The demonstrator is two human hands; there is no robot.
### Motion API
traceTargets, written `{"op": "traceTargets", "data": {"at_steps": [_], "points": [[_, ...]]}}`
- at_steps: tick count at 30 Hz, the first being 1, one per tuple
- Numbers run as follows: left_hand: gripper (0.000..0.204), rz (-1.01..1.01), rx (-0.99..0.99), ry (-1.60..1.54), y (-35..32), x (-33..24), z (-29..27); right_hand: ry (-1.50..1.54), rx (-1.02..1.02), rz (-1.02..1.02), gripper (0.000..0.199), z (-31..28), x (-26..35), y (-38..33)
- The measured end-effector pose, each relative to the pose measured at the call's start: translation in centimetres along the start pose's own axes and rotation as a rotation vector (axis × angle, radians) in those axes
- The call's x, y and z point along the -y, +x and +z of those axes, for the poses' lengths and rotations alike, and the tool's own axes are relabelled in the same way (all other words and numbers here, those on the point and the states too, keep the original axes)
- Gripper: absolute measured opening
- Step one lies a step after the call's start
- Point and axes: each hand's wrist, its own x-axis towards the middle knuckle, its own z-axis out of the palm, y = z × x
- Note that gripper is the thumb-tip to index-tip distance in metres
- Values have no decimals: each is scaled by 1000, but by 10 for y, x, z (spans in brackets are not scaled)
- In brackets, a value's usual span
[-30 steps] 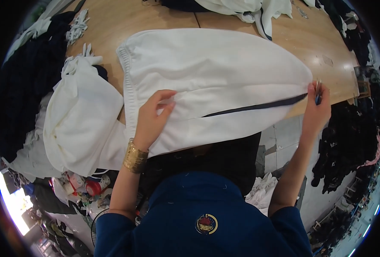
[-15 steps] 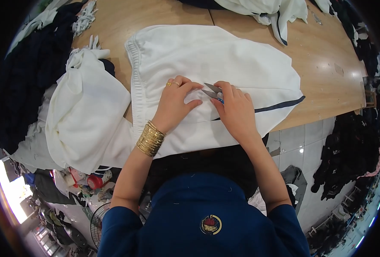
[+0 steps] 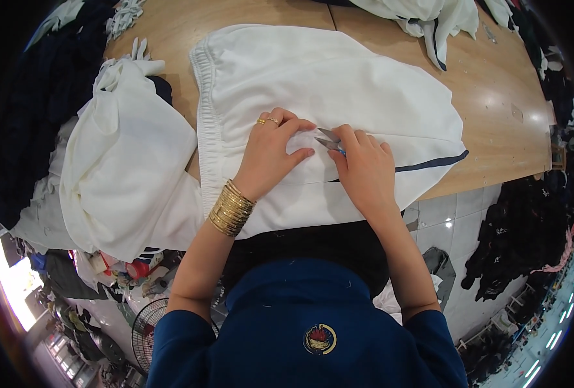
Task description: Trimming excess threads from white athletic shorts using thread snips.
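Observation:
A white garment (image 3: 313, 71) with a gathered elastic waistband (image 3: 206, 116) and a dark navy stripe (image 3: 432, 161) is spread over the wooden table (image 3: 487, 97). My right hand (image 3: 366, 165) grips thread snips (image 3: 329, 140) with a bit of blue showing at the handle; their blades stand apart and point left. On the fabric just left of the blade tips rests my left hand (image 3: 270, 152), thumb and forefinger apart. Between its fingers lies a small rumpled patch of cloth. Whether a thread is at the blades is too small to tell.
Left of the garment a bunched white cloth (image 3: 128, 161) hangs over the table edge, beside dark clothes (image 3: 47, 90). More white pieces with navy trim (image 3: 429, 22) lie at the far right. A fan (image 3: 150, 330) stands below at the left, and dark garments (image 3: 510, 233) lie right of the table.
Both hands and the snips have shifted slightly right over the garment. The snips stay in my right hand, and the whole view has moved a little.

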Motion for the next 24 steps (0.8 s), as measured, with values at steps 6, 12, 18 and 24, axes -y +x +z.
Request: {"op": "traceTargets", "data": {"at_steps": [6,12,18,24], "points": [[34,0,2,1,0,-1,1,-5,2,-3,21,0,0,1],[32,50,-73,5,-1,1,3,3,11,-5,21,-1,2,1],[31,47,-72,5,0,2,5,89,3,25,22,3,-1,1],[30,50,-74,-14,0,2,5,270,8,90,23,3,-2,1]]}}
